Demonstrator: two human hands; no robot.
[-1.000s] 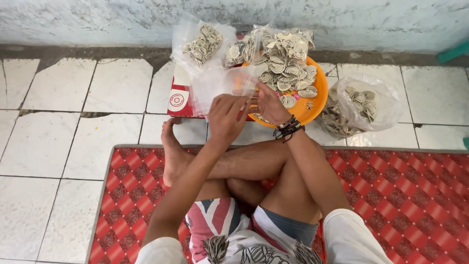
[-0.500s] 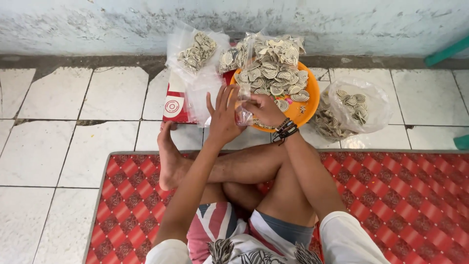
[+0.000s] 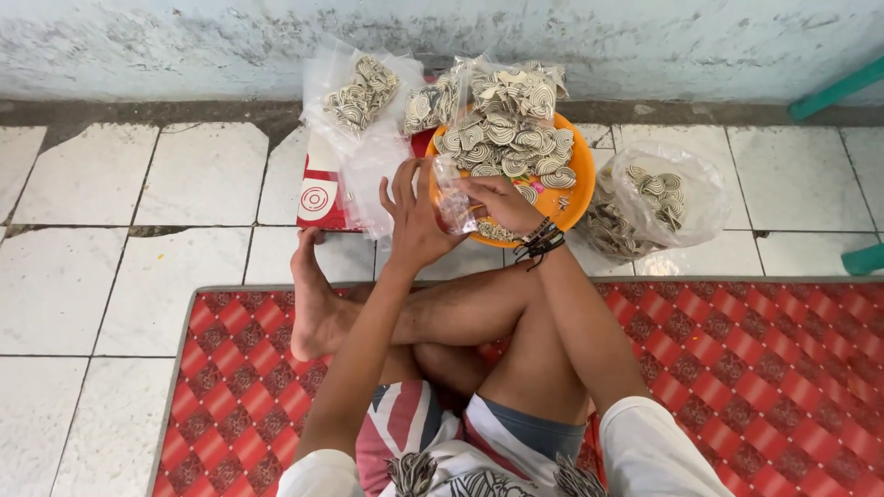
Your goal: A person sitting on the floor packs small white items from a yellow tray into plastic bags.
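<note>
Floor (image 3: 198, 179): white glazed square tiles, several cracked, dark grout. Behind it a pale, scuffed plastered wall (image 3: 645, 46) with a grey strip at its base.

Mat (image 3: 783, 368): red, woven-look, diamond chequer pattern, grey edge; lies on the floor nearer the person than the orange basin. The person sits cross-legged on it, one bare foot (image 3: 313, 294) resting on its far edge.

Orange basin (image 3: 575, 198): round, smooth plastic, on the tiles just beyond the mat. Heaped with flat, round, cream-and-brown spiral-patterned pieces (image 3: 511, 138), many already in clear crinkled packets.

Right of the basin: a large clear plastic bag (image 3: 663, 198), slumped, full of the same pieces. Left of the basin: a red and white flat carton (image 3: 318, 193), with another clear packet of pieces (image 3: 359, 92) lying over its far end.

Small clear bag (image 3: 453, 193): thin, glossy film, held over the near-left rim of the basin. Long axis roughly upright in the view, running away from the person; which end is open cannot be told.

Left hand (image 3: 414, 216): fingers spread, palm against the left side of the small bag, supporting it.

Right hand (image 3: 497, 202): fingers pinched on the right side of the small bag, grasping it. Dark braided bands (image 3: 539, 244) on that wrist.
</note>
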